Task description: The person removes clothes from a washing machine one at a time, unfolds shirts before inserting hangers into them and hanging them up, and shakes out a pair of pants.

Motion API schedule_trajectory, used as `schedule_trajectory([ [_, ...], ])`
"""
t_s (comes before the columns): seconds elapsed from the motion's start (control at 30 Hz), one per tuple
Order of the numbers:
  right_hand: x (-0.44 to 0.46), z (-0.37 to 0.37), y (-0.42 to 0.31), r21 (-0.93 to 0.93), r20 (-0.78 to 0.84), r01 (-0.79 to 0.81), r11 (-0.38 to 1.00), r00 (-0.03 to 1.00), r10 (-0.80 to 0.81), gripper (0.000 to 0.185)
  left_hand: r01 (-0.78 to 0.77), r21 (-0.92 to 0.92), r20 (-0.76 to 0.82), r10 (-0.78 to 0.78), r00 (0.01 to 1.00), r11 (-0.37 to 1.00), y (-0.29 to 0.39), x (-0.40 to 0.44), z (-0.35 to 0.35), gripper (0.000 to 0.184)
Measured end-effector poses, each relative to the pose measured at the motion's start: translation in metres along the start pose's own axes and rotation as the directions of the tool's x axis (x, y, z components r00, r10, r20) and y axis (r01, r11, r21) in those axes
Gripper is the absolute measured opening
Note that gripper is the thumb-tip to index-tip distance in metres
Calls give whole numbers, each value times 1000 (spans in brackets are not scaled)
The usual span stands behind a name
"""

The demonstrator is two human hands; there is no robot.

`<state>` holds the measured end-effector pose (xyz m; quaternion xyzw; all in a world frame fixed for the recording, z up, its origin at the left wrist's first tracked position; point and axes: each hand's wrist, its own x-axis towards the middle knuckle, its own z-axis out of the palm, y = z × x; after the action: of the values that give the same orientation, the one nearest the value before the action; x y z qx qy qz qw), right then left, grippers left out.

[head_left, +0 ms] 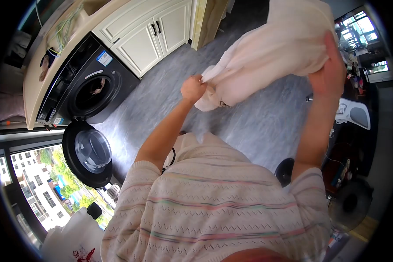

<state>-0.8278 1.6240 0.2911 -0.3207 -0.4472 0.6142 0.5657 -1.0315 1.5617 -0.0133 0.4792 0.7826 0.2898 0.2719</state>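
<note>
A long pale pink cloth garment (266, 59) stretches between my two hands above the grey floor, hanging in folds. My left hand (193, 88) is closed around its lower left end, where the fabric bunches up. A small dark mark or print (224, 104) shows near that end. My right hand (329, 72) grips the garment's right side, with some of the fingers hidden by the fabric. The upper part of the cloth runs out of view at the top.
A black front-loading washing machine (89, 89) stands at left, its round door (88, 153) swung open, with some cloth inside the drum. Beside it are white cabinets (144, 35). A white chair (353, 114) and a fan (351, 204) are at right; white fabric (72, 238) lies lower left.
</note>
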Motion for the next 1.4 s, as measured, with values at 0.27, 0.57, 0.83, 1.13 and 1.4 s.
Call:
schedule_trajectory([
  [0.27,4,-54,-43,-32,-137,23,999,990,-27,40,-141,-544,-44,139,989,827,-4,27,-64,33],
  [0.57,-26,-14,-57,-72,-314,124,990,939,-141,38,-251,-142,84,264,961,958,20,14,-6,23],
  [0.83,1,-151,-82,-54,-473,63,997,877,-81,37,221,-861,377,282,882,459,44,22,-90,19],
  [1.13,-6,-196,-106,-43,-554,72,996,828,-84,38,-488,422,283,400,871,764,14,21,-109,23],
  [1.4,23,-320,-101,-109,-495,31,994,865,-81,38,-58,-472,322,234,918,879,-9,33,-179,16],
])
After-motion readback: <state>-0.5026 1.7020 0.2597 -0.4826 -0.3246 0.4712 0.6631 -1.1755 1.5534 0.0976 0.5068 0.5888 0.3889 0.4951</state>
